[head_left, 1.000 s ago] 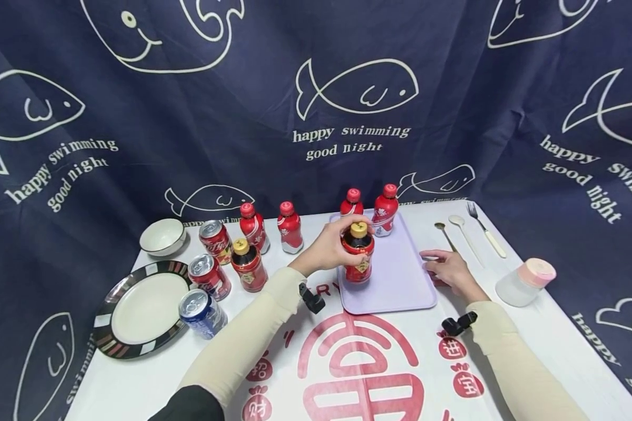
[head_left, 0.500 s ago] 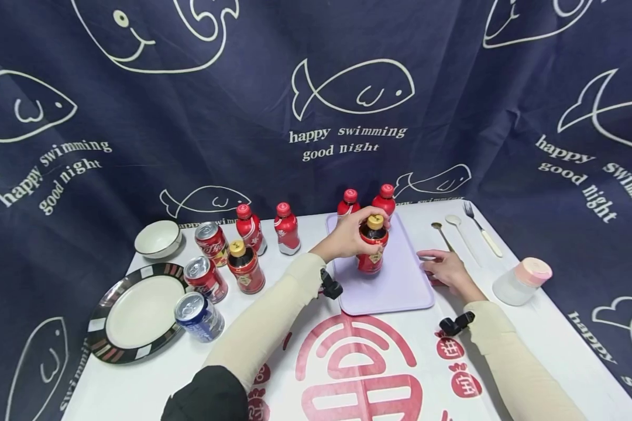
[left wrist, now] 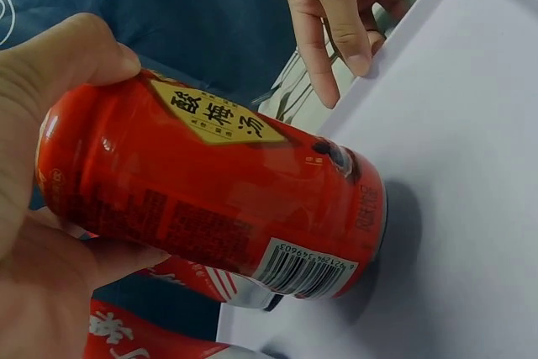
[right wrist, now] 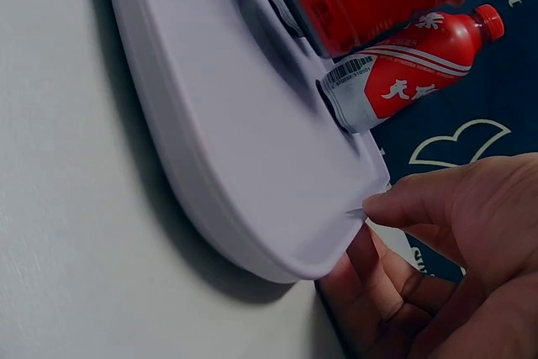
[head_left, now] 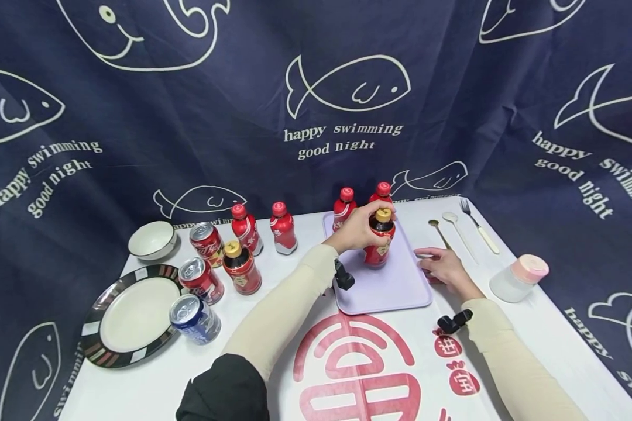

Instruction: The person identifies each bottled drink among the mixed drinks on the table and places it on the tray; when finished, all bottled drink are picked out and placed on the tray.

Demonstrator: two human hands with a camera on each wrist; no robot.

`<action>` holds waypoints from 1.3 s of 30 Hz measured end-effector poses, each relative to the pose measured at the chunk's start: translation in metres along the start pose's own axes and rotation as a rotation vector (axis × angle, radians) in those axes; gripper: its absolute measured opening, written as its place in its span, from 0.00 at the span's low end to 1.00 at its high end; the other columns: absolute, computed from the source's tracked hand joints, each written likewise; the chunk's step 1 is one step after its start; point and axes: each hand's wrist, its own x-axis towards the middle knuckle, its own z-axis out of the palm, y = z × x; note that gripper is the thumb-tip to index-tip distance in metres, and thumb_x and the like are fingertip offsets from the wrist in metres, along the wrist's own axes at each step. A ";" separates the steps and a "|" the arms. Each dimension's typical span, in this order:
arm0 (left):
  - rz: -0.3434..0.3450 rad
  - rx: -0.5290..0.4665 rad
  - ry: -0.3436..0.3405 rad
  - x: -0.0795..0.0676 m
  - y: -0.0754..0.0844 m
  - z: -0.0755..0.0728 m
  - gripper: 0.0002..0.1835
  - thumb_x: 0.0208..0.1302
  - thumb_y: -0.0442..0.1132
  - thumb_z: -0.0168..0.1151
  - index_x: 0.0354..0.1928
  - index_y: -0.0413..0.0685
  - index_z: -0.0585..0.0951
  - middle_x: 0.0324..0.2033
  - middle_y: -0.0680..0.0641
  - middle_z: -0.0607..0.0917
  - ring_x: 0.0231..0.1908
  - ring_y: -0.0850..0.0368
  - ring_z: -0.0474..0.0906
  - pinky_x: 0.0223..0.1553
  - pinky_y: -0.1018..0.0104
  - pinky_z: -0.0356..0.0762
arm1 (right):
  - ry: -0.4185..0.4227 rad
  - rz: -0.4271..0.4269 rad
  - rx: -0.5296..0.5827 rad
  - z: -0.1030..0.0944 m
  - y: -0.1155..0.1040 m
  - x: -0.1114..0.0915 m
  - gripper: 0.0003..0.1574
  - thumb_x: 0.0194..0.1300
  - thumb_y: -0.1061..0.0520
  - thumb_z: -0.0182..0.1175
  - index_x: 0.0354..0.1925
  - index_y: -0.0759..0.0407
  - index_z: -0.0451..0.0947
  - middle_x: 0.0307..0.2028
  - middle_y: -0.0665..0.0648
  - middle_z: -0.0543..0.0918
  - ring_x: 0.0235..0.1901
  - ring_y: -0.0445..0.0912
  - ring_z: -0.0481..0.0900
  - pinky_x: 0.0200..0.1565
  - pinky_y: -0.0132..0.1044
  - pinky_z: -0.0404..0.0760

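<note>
My left hand [head_left: 359, 227] grips a dark drink bottle [head_left: 377, 252] with a gold cap and a red label, near its top. The bottle is upright over the lilac tray [head_left: 384, 292], its base close over the surface with a shadow beside it in the left wrist view. My right hand [head_left: 442, 269] holds the tray's right rim, thumb on the edge and fingers curled below it in the right wrist view. On the tray's far part stand two red bottles, one [head_left: 343, 206] at left and one [head_left: 383, 191] partly hidden behind my left hand.
Leftward stand two red bottles [head_left: 284, 231], another gold-capped bottle [head_left: 242, 271], two red cans [head_left: 201, 280] and a blue can [head_left: 195, 320]. A bowl [head_left: 151, 240] and a dark-rimmed plate [head_left: 97, 342] lie farther left. Two spoons [head_left: 460, 234], a fork [head_left: 479, 228] and a pink-lidded jar [head_left: 516, 280] are at right.
My left hand has carried the gold-capped bottle rightward and slightly away across the tray, toward the two red bottles. My right hand has stayed at the tray's rim.
</note>
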 end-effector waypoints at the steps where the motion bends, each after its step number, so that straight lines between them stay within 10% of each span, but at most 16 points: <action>1: -0.001 -0.001 0.000 0.001 -0.001 0.001 0.31 0.41 0.30 0.71 0.51 0.50 0.72 0.42 0.49 0.81 0.43 0.65 0.74 0.47 0.76 0.72 | -0.001 0.000 0.004 0.000 0.000 0.000 0.28 0.60 0.61 0.56 0.60 0.60 0.69 0.39 0.58 0.80 0.28 0.39 0.77 0.28 0.36 0.80; 30: 0.013 0.028 0.056 0.008 -0.016 0.001 0.32 0.41 0.28 0.71 0.52 0.48 0.72 0.44 0.48 0.82 0.46 0.65 0.74 0.50 0.76 0.70 | -0.011 -0.006 0.035 0.003 -0.004 0.002 0.28 0.59 0.62 0.56 0.59 0.62 0.69 0.34 0.54 0.80 0.26 0.39 0.77 0.26 0.35 0.79; 39: -0.003 0.178 0.118 0.006 -0.023 0.005 0.38 0.40 0.37 0.75 0.58 0.55 0.71 0.48 0.52 0.78 0.46 0.65 0.73 0.49 0.76 0.70 | 0.002 -0.001 0.032 0.002 0.000 0.002 0.29 0.57 0.62 0.57 0.58 0.62 0.70 0.29 0.51 0.79 0.25 0.39 0.77 0.26 0.35 0.80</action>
